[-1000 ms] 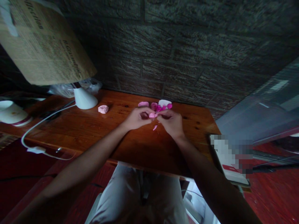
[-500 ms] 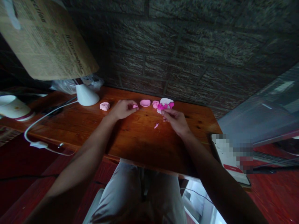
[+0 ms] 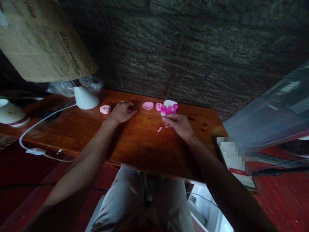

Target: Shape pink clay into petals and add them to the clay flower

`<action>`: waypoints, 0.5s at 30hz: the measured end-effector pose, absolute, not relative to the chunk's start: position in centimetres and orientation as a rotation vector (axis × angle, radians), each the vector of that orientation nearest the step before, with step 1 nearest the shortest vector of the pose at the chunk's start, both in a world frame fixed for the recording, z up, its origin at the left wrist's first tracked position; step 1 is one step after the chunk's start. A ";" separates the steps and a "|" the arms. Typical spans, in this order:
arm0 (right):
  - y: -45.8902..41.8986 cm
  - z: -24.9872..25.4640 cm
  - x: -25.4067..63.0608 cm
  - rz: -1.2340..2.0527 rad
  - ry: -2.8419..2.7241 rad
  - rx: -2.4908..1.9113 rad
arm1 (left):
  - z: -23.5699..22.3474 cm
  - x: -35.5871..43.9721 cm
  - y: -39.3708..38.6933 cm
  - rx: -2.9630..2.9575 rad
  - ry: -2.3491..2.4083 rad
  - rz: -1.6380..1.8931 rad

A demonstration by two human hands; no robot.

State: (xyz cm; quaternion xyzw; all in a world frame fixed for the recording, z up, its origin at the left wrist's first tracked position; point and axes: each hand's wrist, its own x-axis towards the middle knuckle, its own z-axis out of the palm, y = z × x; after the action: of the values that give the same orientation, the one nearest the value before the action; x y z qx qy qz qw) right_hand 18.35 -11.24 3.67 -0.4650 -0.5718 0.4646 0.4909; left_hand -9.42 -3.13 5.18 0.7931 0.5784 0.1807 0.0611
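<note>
My left hand (image 3: 122, 112) rests on the wooden table with its thumb and fingers apart; nothing shows between them. Just left of it lies a lump of pale pink modelling clay (image 3: 105, 109). My right hand (image 3: 178, 124) has its fingertips pinched together; whatever they hold is too small or hidden. Behind those fingertips is a white piece (image 3: 170, 103) with bright magenta shapes (image 3: 169, 110) over it. Beside that sit a small ridged pink clay piece (image 3: 158, 106) and a flat pink clay oval (image 3: 148, 105). A thin pink scrap (image 3: 159, 129) lies nearer me.
A lamp with a white base (image 3: 85, 97) and a printed paper shade (image 3: 55, 45) stands at the left, its white cord crossing the table edge. A paper cup (image 3: 12, 112) is farther left. A tablet-like device (image 3: 238, 164) lies at the right edge. A brick wall rises behind.
The pink bit seen at my left fingertips no longer shows there, and that hand has drawn slightly left with its fingers apart. My right hand stays pinched near the magenta shapes.
</note>
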 end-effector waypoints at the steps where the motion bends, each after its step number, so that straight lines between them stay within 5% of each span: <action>1: -11.3 3.7 18.3 1.136 -1.377 -1.121 | 5.2 -9.3 -3.2 2.418 1.727 0.639; 7: -11.2 3.7 18.4 1.101 -1.331 -1.110 | 5.7 -7.2 -4.9 2.411 1.319 1.118; 15: -11.2 4.1 18.3 1.111 -1.283 -1.078 | 3.7 -3.1 -6.7 2.388 0.669 0.787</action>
State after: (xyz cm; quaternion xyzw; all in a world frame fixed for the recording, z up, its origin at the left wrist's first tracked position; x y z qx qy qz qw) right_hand 18.29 -11.23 4.10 -0.4528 -0.5388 0.4665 0.5357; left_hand -3.05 -6.67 3.66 0.8846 0.2479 0.2916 0.2665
